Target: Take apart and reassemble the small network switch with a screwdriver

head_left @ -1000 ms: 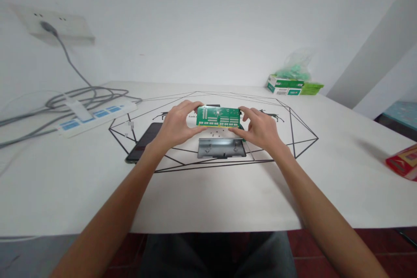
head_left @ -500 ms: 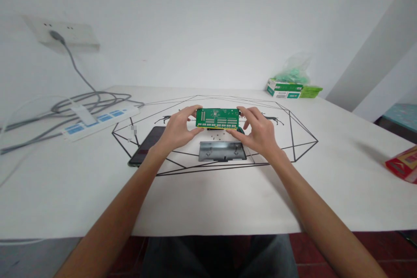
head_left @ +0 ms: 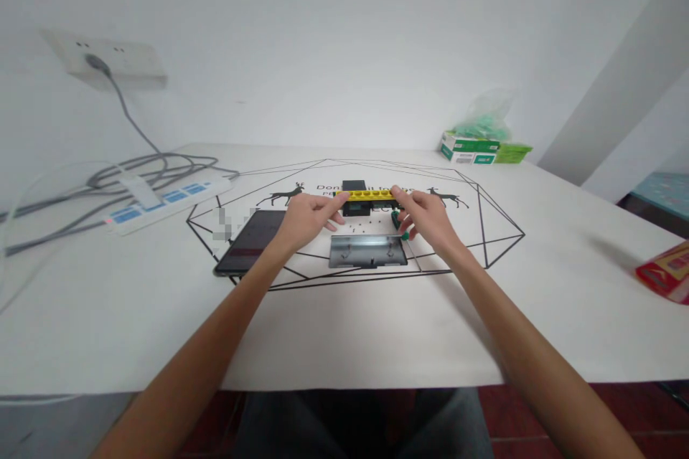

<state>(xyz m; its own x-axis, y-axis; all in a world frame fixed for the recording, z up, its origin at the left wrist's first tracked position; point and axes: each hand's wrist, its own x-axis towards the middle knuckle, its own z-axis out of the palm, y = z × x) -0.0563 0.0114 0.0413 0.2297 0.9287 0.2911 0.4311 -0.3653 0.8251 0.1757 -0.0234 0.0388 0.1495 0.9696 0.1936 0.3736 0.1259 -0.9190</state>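
A circuit board (head_left: 369, 195) is held up edge-on, showing me its row of yellow ports. My left hand (head_left: 309, 219) pinches its left end between thumb and fingers. At the opposite end, my right hand (head_left: 428, 219) grips it, fingers curled underneath. Below the board, an open grey metal casing half (head_left: 368, 252) lies on the table. Several tiny dark screws (head_left: 362, 224) are scattered between casing and board. Partly behind my right fingers lies a green-handled screwdriver (head_left: 405, 235). A black box-like piece (head_left: 354, 186) sits behind the board, partly covered by it.
A phone (head_left: 252, 240) lies left of the casing. Farther left are a power strip (head_left: 171, 202) and coiled grey cables (head_left: 140, 171). Green-white boxes (head_left: 469, 147) with a plastic bag (head_left: 487, 118) stand at the back right. A red package (head_left: 667, 272) sits at the right edge.
The circuit board has been tilted from its green face towards me to edge-on, bringing the yellow ports into view. Both hands turned with it and kept hold.
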